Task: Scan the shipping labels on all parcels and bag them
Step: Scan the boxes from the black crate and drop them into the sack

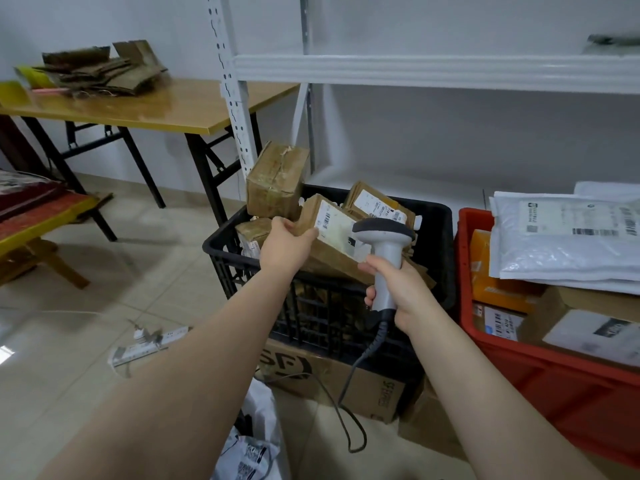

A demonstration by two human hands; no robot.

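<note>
My left hand (284, 244) grips the left end of a brown cardboard parcel (331, 251) with a white shipping label, held tilted above the black crate (437, 244). My right hand (398, 292) holds the handle of a grey corded barcode scanner (385, 237), its head pointing at the label from close by. Several more brown parcels lie in the crate, one labelled parcel (375, 202) behind and a taller box (275, 180) at the back left. A white bag (249, 448) with labelled parcels in it lies on the floor below my arms.
A red crate (554, 382) on the right holds boxes and white mailers (568, 237). The black crate sits on an SF cardboard box (332, 379). White metal shelving (433, 71) stands behind. A wooden table (145, 105) with flattened cardboard is at left. A power strip (149, 341) lies on the tiled floor.
</note>
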